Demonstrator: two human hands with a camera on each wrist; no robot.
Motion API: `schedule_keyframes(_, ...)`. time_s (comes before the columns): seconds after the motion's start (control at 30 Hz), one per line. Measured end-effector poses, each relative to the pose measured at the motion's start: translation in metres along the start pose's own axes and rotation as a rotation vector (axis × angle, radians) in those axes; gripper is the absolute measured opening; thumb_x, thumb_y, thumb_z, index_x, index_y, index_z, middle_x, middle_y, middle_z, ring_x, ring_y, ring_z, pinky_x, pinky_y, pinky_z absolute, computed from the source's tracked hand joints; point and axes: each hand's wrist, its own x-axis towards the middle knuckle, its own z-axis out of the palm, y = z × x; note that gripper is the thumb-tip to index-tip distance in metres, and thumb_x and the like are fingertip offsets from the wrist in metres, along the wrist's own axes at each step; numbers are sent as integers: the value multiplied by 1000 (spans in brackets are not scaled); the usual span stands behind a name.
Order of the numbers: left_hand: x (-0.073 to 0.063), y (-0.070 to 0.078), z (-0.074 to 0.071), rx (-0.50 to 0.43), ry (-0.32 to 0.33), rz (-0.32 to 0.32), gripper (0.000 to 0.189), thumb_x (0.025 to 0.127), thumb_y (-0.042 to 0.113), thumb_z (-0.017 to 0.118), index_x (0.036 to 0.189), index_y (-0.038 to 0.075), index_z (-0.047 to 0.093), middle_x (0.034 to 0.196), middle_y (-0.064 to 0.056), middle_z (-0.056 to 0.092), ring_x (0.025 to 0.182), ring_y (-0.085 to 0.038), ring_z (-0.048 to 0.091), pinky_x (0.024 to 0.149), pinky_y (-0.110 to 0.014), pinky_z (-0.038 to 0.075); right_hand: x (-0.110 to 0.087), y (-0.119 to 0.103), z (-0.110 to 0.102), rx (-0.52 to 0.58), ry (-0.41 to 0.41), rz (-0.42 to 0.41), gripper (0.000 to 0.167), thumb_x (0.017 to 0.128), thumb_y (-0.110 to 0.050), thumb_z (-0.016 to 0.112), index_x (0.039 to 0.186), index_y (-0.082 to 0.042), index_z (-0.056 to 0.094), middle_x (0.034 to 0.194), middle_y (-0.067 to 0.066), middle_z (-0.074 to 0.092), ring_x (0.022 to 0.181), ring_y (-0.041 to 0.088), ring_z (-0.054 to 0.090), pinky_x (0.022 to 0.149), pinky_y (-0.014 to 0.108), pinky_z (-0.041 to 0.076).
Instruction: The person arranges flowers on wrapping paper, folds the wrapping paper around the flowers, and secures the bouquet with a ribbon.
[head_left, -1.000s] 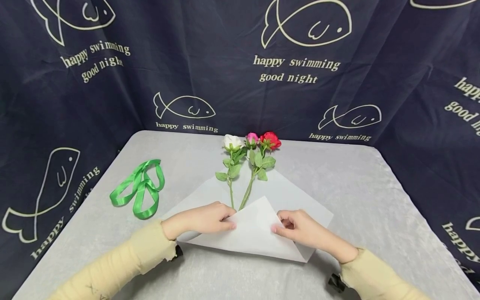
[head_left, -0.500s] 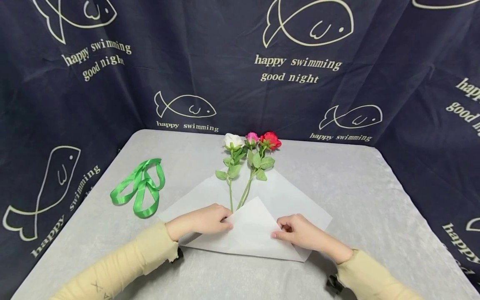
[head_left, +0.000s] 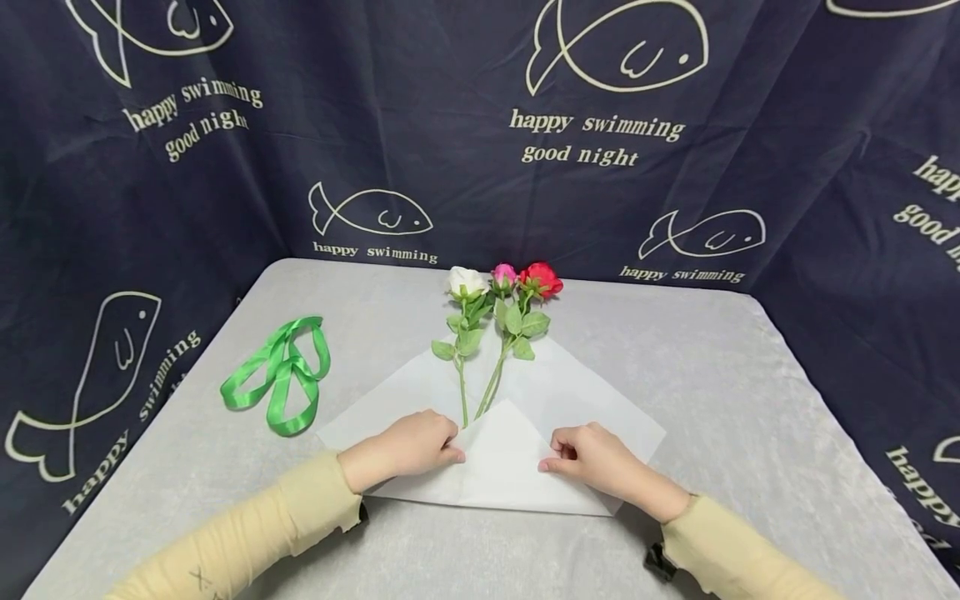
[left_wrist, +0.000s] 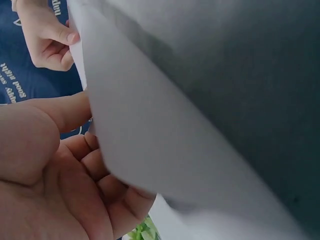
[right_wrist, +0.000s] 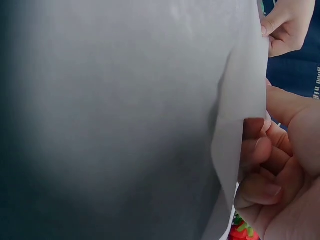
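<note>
A white sheet of wrapping paper lies on the table, its near part folded up into a pointed flap. My left hand pinches the flap's left edge between thumb and fingers. On the opposite edge, my right hand grips the paper, thumb in front and curled fingers behind, as the right wrist view shows. A white rose, a pink rosebud and a red rose lie on the sheet, heads pointing away from me. The flap covers the lower ends of their green stems.
Loops of green ribbon lie on the left of the grey cloth-covered table. Behind the table and at both sides hangs a dark blue curtain printed with fish. The rose heads are close to the table's far edge.
The flap's tip has shifted left and slightly lower. My right hand has moved a little left, my left hand slightly down with its grip kept. Roses and ribbon have stayed put.
</note>
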Motion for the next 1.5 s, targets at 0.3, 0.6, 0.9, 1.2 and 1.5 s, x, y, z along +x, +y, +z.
schedule_keyframes(0.3,-4,5,1,113,68,-69,33,80,40,72,70,15,54,61,6,49,57,-11,48,50,-28,40,0,2,2,-37,3,20,27,80,-37,73,67,-22,54,56,-17,42,49,-3,32,46,16,30)
schedule_keyframes(0.6,-26,41,-1,400,157,274,33,81,17,69,113,8,61,110,-5,61,98,-18,58,78,-30,51,1,-1,2,-79,10,26,29,78,-35,75,66,-23,51,56,-17,42,49,-4,33,46,17,31)
schedule_keyframes(0.9,-56,59,17,441,-164,369,91,84,69,36,151,9,20,158,-6,13,146,-24,9,114,-45,22,0,-5,3,-139,24,46,33,77,-34,76,67,-22,48,55,-14,39,48,-1,32,43,18,29)
schedule_keyframes(1.2,-59,54,22,488,-212,375,96,81,76,27,151,12,17,159,-5,10,146,-24,8,115,-44,20,-6,-21,0,-281,85,-327,22,77,-22,76,87,-15,57,80,-7,56,69,4,52,62,21,49)
schedule_keyframes(1.5,-60,54,27,541,-179,374,97,79,79,27,149,12,27,157,-4,19,145,-24,12,115,-43,21,-29,-38,12,-411,-146,-808,66,95,-40,53,145,-2,33,149,12,36,137,23,35,104,41,40)
